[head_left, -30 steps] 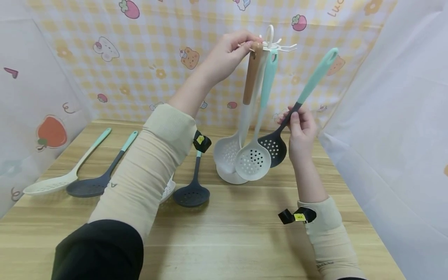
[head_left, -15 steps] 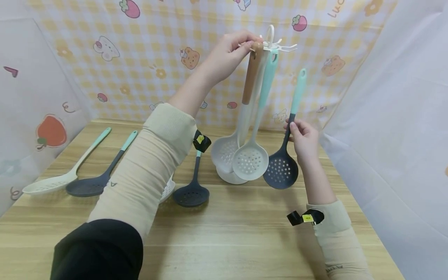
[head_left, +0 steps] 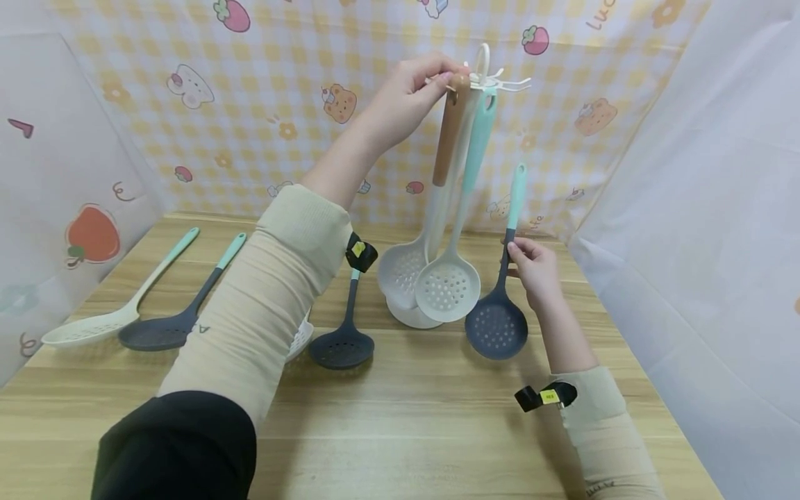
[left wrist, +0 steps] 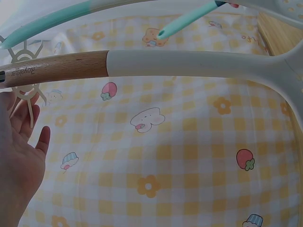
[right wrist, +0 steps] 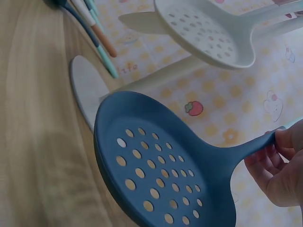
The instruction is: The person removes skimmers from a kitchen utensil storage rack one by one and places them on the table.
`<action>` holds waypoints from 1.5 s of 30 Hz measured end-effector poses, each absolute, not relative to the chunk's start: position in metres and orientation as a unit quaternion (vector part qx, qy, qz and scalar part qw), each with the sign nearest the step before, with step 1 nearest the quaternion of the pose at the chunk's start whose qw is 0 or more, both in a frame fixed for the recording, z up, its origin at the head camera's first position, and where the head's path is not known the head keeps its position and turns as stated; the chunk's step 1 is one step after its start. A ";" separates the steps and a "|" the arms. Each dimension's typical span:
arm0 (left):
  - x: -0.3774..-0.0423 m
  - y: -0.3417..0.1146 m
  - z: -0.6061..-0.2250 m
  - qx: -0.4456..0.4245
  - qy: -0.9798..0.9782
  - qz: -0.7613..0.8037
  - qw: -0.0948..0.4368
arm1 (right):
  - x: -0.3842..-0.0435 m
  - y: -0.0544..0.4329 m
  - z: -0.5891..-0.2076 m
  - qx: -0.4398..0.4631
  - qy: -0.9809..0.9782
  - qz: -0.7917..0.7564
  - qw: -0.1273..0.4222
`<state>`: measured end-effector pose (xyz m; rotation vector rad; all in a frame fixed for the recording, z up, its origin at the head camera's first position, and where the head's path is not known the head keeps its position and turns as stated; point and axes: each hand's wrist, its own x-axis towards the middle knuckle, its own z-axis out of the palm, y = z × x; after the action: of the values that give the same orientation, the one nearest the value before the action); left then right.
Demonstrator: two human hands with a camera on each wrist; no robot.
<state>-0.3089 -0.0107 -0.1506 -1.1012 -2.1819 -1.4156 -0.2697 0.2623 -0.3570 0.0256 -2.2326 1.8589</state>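
In the head view, my left hand (head_left: pixel 415 97) grips the hooked top of the white utensil rack (head_left: pixel 482 62), beside the wooden handle (head_left: pixel 446 142) of a hanging white utensil. In front of that hangs a white skimmer (head_left: pixel 447 286) with a mint handle. My right hand (head_left: pixel 537 271) pinches the neck of a dark blue-grey skimmer (head_left: pixel 496 330), held upright right of the rack, its mint handle end pointing up. The right wrist view shows the skimmer's perforated bowl (right wrist: pixel 161 165) up close, fingers at its stem. In the left wrist view, fingers (left wrist: pixel 35 101) lie around the rack's hooks.
On the wooden table (head_left: pixel 387 437) at left lie a white slotted turner (head_left: pixel 94 328) and a dark slotted turner (head_left: pixel 156 335). A second dark skimmer (head_left: pixel 342 349) and a white perforated utensil (head_left: pixel 301 340), partly behind the left sleeve, lie left of the rack's round base (head_left: pixel 415 318).
My right hand has lowered the dark skimmer and moved slightly right, turning it from tilted to nearly upright and away from behind the white skimmer. My left hand stays at the rack top.
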 end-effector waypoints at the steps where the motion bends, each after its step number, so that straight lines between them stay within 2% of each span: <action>1: -0.309 -0.011 -0.151 -0.385 -0.763 -0.495 0.158 | -0.270 0.263 -0.360 0.009 -0.765 0.634 0.113; 32: -0.307 -0.010 -0.152 -0.381 -0.763 -0.499 0.151 | -0.280 0.259 -0.410 -0.015 -0.792 0.610 -0.014; 45: -0.304 -0.011 -0.152 -0.376 -0.765 -0.502 0.145 | -0.285 0.265 -0.422 -0.027 -0.795 0.605 -0.031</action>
<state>-0.3041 -0.0114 -0.1515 -1.0847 -2.2047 -1.4462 -0.2851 0.2649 -0.4224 -0.0861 -2.5475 1.9396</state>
